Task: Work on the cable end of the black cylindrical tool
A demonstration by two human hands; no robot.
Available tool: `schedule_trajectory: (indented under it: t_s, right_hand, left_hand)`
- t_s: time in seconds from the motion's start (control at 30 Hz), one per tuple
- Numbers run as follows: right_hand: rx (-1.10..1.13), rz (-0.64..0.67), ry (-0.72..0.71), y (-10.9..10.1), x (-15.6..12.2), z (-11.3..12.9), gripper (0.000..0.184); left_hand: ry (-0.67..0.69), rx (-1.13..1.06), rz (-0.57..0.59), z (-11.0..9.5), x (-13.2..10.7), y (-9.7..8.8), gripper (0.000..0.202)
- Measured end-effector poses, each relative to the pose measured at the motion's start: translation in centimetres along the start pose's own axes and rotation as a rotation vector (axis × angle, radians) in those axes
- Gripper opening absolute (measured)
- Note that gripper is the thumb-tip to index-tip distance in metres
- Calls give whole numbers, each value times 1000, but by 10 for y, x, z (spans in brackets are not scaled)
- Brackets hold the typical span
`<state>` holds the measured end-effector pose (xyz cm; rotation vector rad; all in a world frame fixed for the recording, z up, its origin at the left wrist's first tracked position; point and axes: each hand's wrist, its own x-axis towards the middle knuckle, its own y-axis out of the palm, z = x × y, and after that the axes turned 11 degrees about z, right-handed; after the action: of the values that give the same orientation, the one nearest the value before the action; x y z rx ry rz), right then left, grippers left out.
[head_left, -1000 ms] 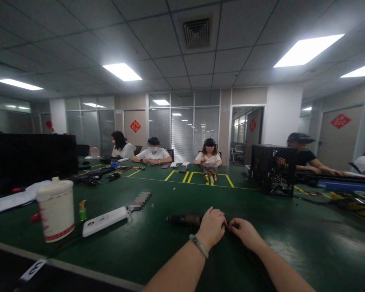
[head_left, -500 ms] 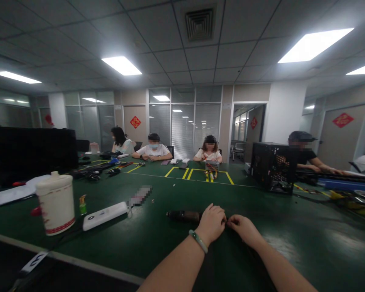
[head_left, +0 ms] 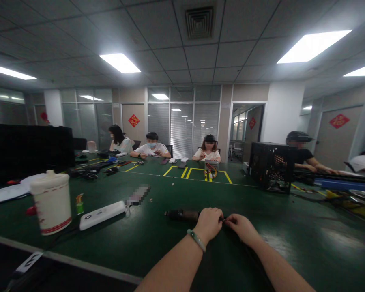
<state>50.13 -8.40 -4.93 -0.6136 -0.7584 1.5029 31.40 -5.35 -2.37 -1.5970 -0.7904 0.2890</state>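
Observation:
My left hand (head_left: 209, 224) is curled over the right end of a dark cylindrical tool (head_left: 181, 214) that lies on the green table (head_left: 158, 247). A green bead bracelet (head_left: 196, 239) circles that wrist. My right hand (head_left: 242, 228) meets the left one, its fingers pinched on something small and dark that I cannot make out. Both hands rest on the table surface at the lower middle of the view.
To the left stand a white tub with a red band (head_left: 51, 202), a small green bottle (head_left: 79, 203) and a white power strip (head_left: 102, 214). A black monitor (head_left: 30, 148) is at far left. A black computer case (head_left: 272, 166) stands at right. Several people sit around the far side.
The view has drifted slightly, so the objects at left sit a little further left. My hands stay together at the tool.

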Motion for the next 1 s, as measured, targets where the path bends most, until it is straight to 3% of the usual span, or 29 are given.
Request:
schedule_trajectory:
  t_s: [0.63,1.0]
  right_hand:
    - [-38,4,-19,-2,-3,4,19]
    - [3,46,-52,-1,-3,2,22]
  left_hand:
    - [124,12,-6,7,-1,-3,10]
    - [113,57,-20,5,1,1,10]
